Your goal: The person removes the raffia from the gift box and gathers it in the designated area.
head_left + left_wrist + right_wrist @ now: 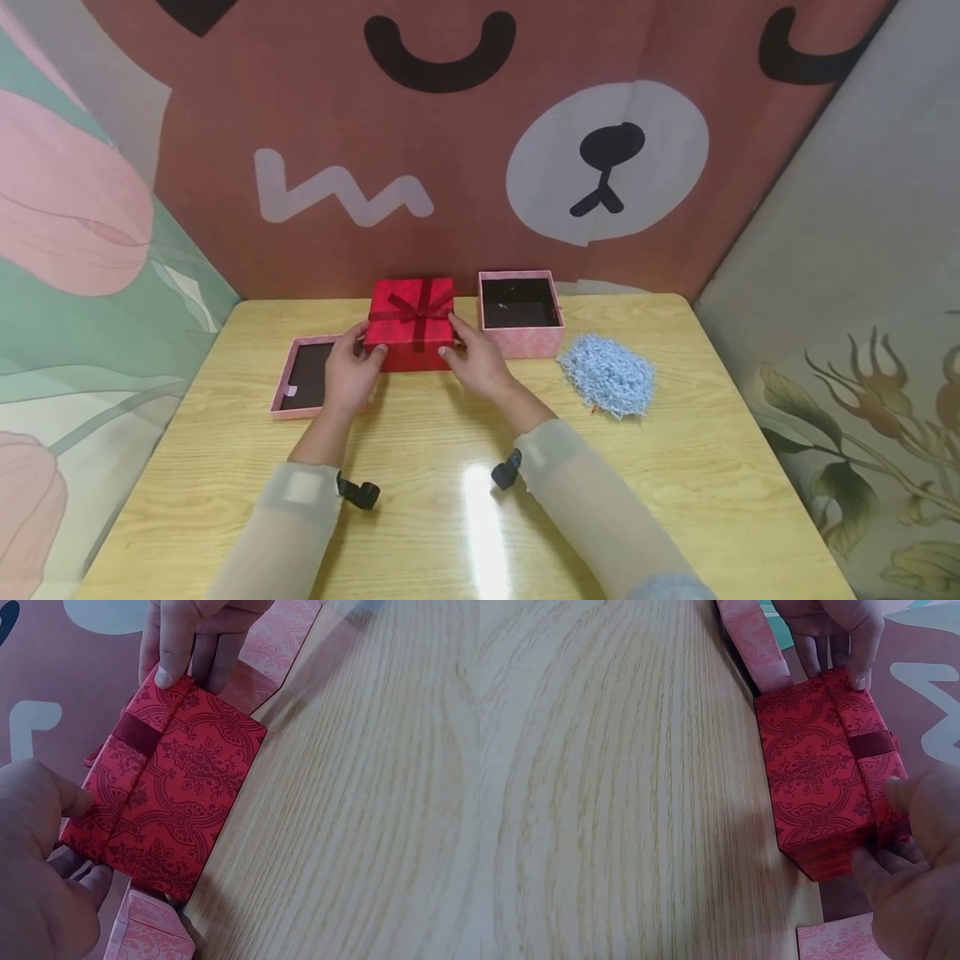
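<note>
A red patterned gift box (408, 357) with a dark red ribbon bow on its lid stands at the back of the table, between my two hands. My left hand (351, 375) grips its left side, thumb at the front corner and fingers along the side. On the opposite side my right hand (480, 364) holds it the same way, its thumb on the lid's front edge. Both wrist views show the lid's rim (124, 802) seated over the box body (810, 772). The inside of the red box is hidden.
A pink box lid (303, 379) with a dark inside lies at the left, partly behind my left hand. Right of the red box stands an uncovered pink box (525, 342), dark inside. A heap of light blue shredded paper (609, 375) lies farther right. A wall rises behind the table.
</note>
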A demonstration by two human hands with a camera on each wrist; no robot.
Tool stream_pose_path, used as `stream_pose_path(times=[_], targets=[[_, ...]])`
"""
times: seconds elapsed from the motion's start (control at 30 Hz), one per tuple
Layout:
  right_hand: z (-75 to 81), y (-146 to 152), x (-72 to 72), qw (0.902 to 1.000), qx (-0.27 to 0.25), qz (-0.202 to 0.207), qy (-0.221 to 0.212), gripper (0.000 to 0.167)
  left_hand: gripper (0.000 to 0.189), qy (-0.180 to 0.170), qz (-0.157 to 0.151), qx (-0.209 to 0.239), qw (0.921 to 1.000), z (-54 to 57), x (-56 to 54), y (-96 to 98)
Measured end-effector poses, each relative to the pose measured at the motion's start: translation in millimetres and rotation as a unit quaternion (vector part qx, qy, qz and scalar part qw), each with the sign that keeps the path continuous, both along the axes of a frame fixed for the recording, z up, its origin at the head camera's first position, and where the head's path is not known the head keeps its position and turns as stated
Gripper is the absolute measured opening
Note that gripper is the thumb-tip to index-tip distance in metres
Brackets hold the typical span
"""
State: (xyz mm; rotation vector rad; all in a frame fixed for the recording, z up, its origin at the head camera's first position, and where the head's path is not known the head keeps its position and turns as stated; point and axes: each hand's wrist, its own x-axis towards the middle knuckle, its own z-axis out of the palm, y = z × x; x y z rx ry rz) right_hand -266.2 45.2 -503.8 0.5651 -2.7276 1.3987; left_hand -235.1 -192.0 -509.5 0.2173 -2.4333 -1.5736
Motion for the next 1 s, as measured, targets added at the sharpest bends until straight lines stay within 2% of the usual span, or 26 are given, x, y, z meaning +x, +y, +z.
stream_pose_path(times=[0.33, 0.5, 0.7, 1.0], targets=[[-1.8, -0.1, -0.5, 0.9986, 0.037, -0.033, 0.017, 0.061, 0.055, 0.006, 0.007, 0.012, 0.9999, 0.4, 1.6, 4.0], [-1.7, 0.4, 2.1, 0.9989, 0.028, -0.034, 0.013, 0.061, 0.054, 0.011, 0.011, 0.010, 0.9998, 1.1, 4.6, 5.0], [-0.8, 4.1, 8.2, 0.9990, 0.023, -0.032, 0.020, 0.060, 0.053, 0.013, 0.011, -0.005, 0.9998, 1.1, 12.1, 6.2], [-3.1, 16.3, 20.1, 0.9991, 0.022, -0.019, 0.032, 0.060, 0.055, 0.007, 0.001, 0.010, 0.9999, -2.5, 26.2, 10.2]])
